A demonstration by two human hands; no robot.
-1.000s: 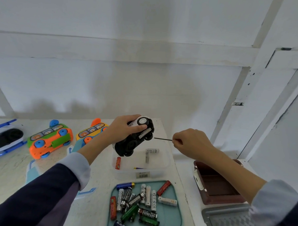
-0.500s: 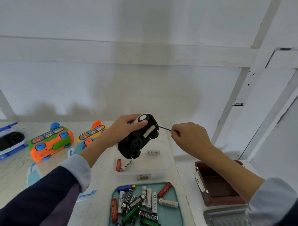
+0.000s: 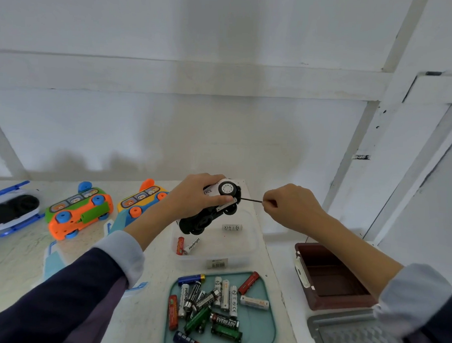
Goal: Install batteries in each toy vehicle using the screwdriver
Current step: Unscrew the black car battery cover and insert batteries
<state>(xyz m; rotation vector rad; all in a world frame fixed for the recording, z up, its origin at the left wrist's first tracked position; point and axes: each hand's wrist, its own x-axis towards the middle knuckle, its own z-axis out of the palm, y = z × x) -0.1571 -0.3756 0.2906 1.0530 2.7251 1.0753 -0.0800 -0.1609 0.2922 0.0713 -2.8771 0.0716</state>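
The left hand (image 3: 195, 196) grips a black-and-white toy car (image 3: 211, 209), fingers curled over its body and thumb pressed by a white wheel, holding it tilted in the air above a clear tub (image 3: 244, 252). The right hand (image 3: 288, 207) pinches a thin screwdriver (image 3: 251, 200) between thumb and fingers, the rest of the fingers curled in; the dark shaft runs level to the left and its tip meets the underside of the car near the upper wheel. Whether the tip sits in a screw cannot be told. In the tub below lie three batteries: a white one (image 3: 232, 227) under the car's rear, and a red one (image 3: 180, 245) touching a white one marked Heybright (image 3: 192, 245) near the tub's left wall. Just nearer, a teal tray (image 3: 267, 334) holds a loose heap of batteries (image 3: 208, 305), black, green, white, red and blue, some crossing one another. To the left on the white table (image 3: 16, 266) an orange-and-green toy bus (image 3: 79, 211) lies tilted, a yellow-and-orange toy bus (image 3: 140, 201) lies just beside it, partly behind the left forearm, and a blue, white and black toy (image 3: 8, 211) sits at the far left edge. To the right, a brown box (image 3: 329, 277) stands open under the right forearm, with a grey lid (image 3: 347, 337) nearer.
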